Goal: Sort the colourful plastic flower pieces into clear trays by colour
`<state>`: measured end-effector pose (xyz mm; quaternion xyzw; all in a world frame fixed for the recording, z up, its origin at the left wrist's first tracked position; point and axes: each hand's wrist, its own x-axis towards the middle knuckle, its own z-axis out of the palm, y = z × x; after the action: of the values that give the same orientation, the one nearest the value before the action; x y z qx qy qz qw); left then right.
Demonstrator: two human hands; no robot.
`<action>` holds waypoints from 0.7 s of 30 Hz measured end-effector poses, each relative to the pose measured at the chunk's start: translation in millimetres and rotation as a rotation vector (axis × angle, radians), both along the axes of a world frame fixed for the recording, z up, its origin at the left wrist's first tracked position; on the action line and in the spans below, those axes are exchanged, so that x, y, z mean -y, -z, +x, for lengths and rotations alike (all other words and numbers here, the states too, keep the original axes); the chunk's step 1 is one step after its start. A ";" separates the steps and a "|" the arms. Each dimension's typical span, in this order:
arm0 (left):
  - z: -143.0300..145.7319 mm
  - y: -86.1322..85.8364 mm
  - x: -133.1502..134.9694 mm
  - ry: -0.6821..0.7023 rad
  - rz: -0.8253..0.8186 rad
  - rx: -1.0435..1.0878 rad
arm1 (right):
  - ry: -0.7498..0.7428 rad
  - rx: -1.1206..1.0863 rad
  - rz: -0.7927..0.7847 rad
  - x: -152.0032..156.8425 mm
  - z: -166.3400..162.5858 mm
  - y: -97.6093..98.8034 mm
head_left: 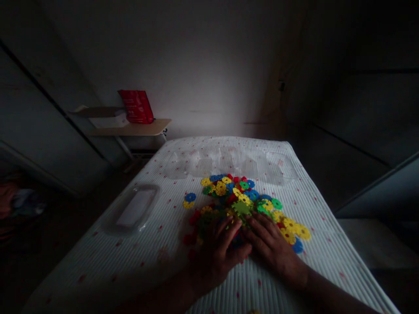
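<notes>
A heap of flat plastic flower-shaped pieces (240,196) in yellow, blue, green and red lies on a white ribbed table cover (163,257). My left hand (218,253) rests palm down on the near edge of the heap, fingers stretched over red and dark pieces. My right hand (270,242) lies flat beside it, fingers spread onto green and yellow pieces. The two hands touch at the thumbs. Neither hand grips a piece that I can see. The light is dim.
A clear plastic lid (132,209) lies on the cover to the left. A clear sectioned tray (229,163) stands behind the heap. A small shelf with a red packet (135,107) hangs on the wall at the back left. Two loose pieces (189,200) lie left of the heap.
</notes>
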<state>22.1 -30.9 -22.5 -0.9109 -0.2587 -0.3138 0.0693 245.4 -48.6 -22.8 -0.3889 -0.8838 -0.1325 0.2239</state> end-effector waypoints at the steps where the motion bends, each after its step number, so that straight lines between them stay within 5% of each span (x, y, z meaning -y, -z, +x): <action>1: 0.6 -0.3 -2.5 0.014 0.011 -0.001 | -0.011 -0.007 -0.001 -4.4 -1.0 -2.8; 6: -2.5 -7.4 0.0 0.051 -0.116 -0.089 | -0.058 -0.063 -0.026 -23.4 -12.5 -18.3; 13: -28.6 -27.6 -3.2 0.075 -0.241 0.014 | -0.085 -0.153 -0.270 -27.5 -22.7 -54.2; 16: -33.0 -31.6 -40.6 -0.172 -0.384 0.147 | 0.016 -0.291 -0.298 -45.5 -7.8 -59.8; 21: -25.9 -21.1 -122.6 -0.645 -0.696 0.120 | 0.489 -0.216 -0.439 -109.9 11.7 -50.0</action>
<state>-3.8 91.8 -1.4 -0.7334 -0.6216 -0.2231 -0.1610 257.1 61.3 27.2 -0.6398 -0.7431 0.0531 0.1889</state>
